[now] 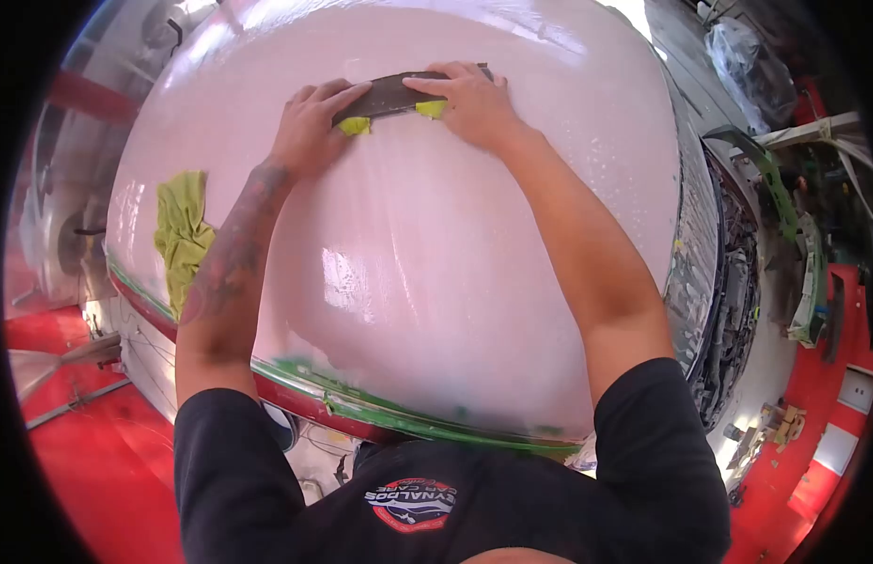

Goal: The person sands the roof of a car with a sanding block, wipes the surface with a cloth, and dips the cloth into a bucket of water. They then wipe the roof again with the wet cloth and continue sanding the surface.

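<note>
Both my hands rest on a long sanding block (pixel 391 96) with dark sandpaper over it, lying on a wet, pinkish-white car hood (pixel 436 244). Yellow-green bits show along the block's near edge. My left hand (pixel 310 122) grips the left end, thumb on top. At the right end, my right hand (pixel 474 103) holds on the same way, with its fingers over the far side. The fingers' undersides are hidden. A crumpled green cloth (pixel 181 235) lies on the hood, left of my left forearm.
Green masking or paint (pixel 361 399) edges the hood near my body. Exposed front-end parts (pixel 732 291) run along the right side. Farther right are a green-edged panel (pixel 810 282) and clear plastic sheeting (pixel 747 70). Red flooring (pixel 98 451) shows at lower left.
</note>
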{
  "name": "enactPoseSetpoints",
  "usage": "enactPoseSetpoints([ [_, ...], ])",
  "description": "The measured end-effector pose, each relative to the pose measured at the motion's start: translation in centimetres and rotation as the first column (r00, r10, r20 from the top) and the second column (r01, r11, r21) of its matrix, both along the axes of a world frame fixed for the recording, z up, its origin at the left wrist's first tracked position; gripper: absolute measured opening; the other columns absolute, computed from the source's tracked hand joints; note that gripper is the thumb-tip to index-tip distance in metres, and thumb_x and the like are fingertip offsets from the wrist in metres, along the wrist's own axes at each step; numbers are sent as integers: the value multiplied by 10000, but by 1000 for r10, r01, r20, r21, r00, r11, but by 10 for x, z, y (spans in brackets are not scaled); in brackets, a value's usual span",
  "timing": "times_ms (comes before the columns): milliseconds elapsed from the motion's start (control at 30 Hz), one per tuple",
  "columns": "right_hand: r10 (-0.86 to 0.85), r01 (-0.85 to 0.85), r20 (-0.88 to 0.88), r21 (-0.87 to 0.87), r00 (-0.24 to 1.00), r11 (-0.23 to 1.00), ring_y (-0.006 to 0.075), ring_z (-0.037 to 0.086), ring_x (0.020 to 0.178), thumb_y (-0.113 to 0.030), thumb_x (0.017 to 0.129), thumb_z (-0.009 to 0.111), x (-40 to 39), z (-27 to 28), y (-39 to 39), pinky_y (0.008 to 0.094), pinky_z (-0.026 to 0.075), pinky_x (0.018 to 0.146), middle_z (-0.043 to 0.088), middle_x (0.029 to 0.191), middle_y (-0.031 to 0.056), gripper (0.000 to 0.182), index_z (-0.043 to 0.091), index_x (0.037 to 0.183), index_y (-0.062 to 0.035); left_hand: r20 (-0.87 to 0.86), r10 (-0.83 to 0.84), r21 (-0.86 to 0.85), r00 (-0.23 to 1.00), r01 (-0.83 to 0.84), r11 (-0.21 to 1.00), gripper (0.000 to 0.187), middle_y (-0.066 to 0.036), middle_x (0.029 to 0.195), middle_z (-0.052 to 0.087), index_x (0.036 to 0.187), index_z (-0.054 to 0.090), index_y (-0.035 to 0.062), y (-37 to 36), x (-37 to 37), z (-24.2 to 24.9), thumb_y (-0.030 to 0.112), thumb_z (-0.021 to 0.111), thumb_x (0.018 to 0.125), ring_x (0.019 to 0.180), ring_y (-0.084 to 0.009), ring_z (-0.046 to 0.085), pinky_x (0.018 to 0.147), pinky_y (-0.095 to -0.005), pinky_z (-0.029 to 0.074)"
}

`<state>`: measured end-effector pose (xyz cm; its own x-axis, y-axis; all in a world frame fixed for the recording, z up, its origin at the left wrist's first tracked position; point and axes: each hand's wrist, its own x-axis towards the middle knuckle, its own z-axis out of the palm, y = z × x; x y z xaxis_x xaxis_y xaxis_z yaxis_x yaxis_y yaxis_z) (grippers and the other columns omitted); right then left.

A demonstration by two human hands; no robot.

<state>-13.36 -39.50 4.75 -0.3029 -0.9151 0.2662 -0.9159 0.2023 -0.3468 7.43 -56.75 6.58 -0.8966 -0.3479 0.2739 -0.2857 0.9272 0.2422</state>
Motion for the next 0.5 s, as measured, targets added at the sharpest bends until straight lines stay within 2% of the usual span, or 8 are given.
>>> enactPoseSetpoints([
  [67,54,-54,1,-9,999,999,211,472,1397,-89,870,681,35,1,67,654,331,1105,561,1457,-11,556,684,1354,-363,-25,-37,7,999,37,999,583,-68,1342,623,1406,646,190,69,42,11,144,731,831,1222,-311,546,1107,-458,377],
  [167,60,-60,-15,-49,998,997,242,496,1350,-44,799,675,118,5,182,599,305,1082,572,1400,32,557,718,1293,-298,18,-30,136,999,28,990,721,-100,1317,592,1391,650,192,179,116,19,106,782,687,1198,-316,525,1093,-489,348],
  [233,21,-22,86,10,996,1000,246,515,1320,-69,784,668,173,16,251,609,288,1079,588,1400,49,526,744,1258,-286,93,-62,184,994,44,982,789,-70,1353,574,1399,645,218,238,162,23,82,770,632,1212,-282,534,1116,-548,315],
  [267,-13,9,123,38,992,999,248,521,1311,-79,788,666,198,17,280,613,280,1087,602,1391,44,513,753,1244,-297,160,-103,221,982,66,973,728,-73,1361,588,1382,664,224,259,183,25,118,762,669,1247,-274,525,1139,-570,292],
  [300,-50,45,120,43,992,998,242,527,1299,-97,800,661,219,14,303,618,273,1092,609,1382,36,501,753,1244,-310,166,-136,233,977,95,968,844,-59,1400,565,1432,624,252,276,199,21,102,764,614,1255,-263,553,1154,-594,269],
  [400,-50,48,36,55,998,997,238,527,1281,-147,835,668,224,12,312,619,274,1088,612,1380,31,447,753,1239,-317,228,-228,208,947,181,961,859,-44,1395,567,1456,598,254,274,200,25,122,785,628,1240,-245,567,1172,-623,248],
  [467,-5,6,-19,55,1000,998,243,526,1273,-177,854,671,200,13,289,612,282,1077,605,1386,34,405,755,1229,-304,224,-225,211,948,179,961,837,-43,1381,570,1457,593,250,248,179,28,149,801,652,1228,-252,569,1174,-626,251],
  [500,10,-10,2,49,1000,999,247,520,1280,-139,845,655,178,16,264,610,294,1057,600,1385,39,418,757,1221,-291,218,-224,210,950,179,961,827,-43,1374,572,1457,591,248,229,160,29,163,809,664,1222,-255,570,1175,-628,252],
])
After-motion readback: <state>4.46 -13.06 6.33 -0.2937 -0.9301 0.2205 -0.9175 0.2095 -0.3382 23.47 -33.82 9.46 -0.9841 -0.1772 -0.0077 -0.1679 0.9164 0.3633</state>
